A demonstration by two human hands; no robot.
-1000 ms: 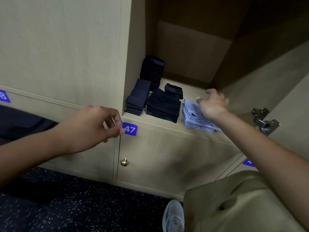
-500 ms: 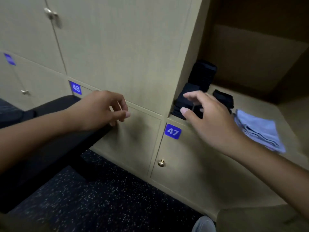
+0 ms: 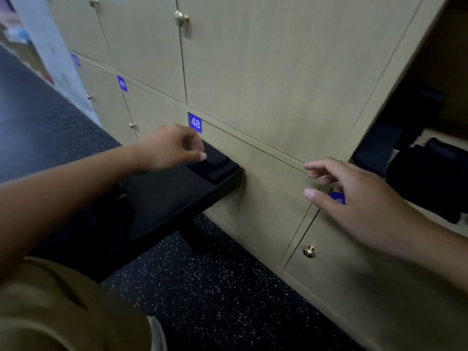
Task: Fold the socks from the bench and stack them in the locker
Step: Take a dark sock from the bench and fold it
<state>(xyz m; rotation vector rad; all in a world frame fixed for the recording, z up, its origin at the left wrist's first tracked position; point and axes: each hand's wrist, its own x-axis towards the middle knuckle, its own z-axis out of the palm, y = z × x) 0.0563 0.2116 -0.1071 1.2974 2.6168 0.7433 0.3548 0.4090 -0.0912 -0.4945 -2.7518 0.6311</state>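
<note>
Left hand (image 3: 174, 148) over bench (image 3: 162, 196) end, fingers curled, thumb just above dark socks (image 3: 211, 168); contact unclear, grip cannot tell; socks lie at bench end against locker wall; label 48 (image 3: 195, 122) partly behind hand; right hand (image 3: 354, 198) loose, fingers spread, empty, covering another label; open locker (image 3: 428, 158) cut off at right, dark folded socks inside blurred; speckled dark floor (image 3: 215, 295); beige doors, brass knob (image 3: 309, 251).

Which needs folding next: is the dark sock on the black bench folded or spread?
Cannot tell: the dark sock is bunched with overlapping layers on the black bench.
</note>
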